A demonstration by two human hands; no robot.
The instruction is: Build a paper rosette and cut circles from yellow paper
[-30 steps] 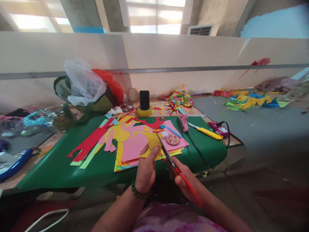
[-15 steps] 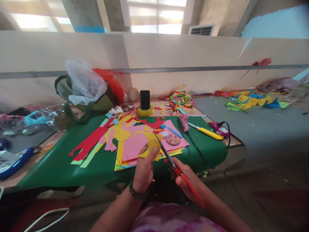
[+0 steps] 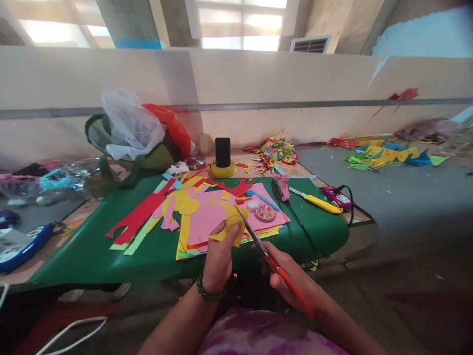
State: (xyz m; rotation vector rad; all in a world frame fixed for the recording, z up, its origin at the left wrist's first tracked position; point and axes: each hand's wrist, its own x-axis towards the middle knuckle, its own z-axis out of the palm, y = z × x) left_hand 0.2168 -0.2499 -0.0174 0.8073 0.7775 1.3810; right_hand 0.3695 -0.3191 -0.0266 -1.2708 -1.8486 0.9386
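Between the thumb and fingers of my left hand (image 3: 220, 254) is a piece of yellow craft paper (image 3: 233, 217), with a faint circle outline on it. My right hand (image 3: 283, 266) is closed around the red handles of a pair of scissors (image 3: 268, 254). The blades point up and left, and their tips lie at the right side of the yellow piece. Whether the blades are parted is hard to make out. Under both hands lies a stack of pink and yellow sheets (image 3: 201, 229).
On the green mat (image 3: 99, 261) lie red strips (image 3: 142, 212), a round tin (image 3: 265, 213), a pink glue gun (image 3: 283, 187) and a yellow utility knife (image 3: 321, 203). Behind stand a phone (image 3: 222, 152) on a tape roll (image 3: 222, 170), a colourful paper ball (image 3: 277, 153) and a bag (image 3: 144, 162).
The yellow paper has turned and bent slightly in my left hand, so its circle outline shows less. My right hand and the scissors have hardly moved.
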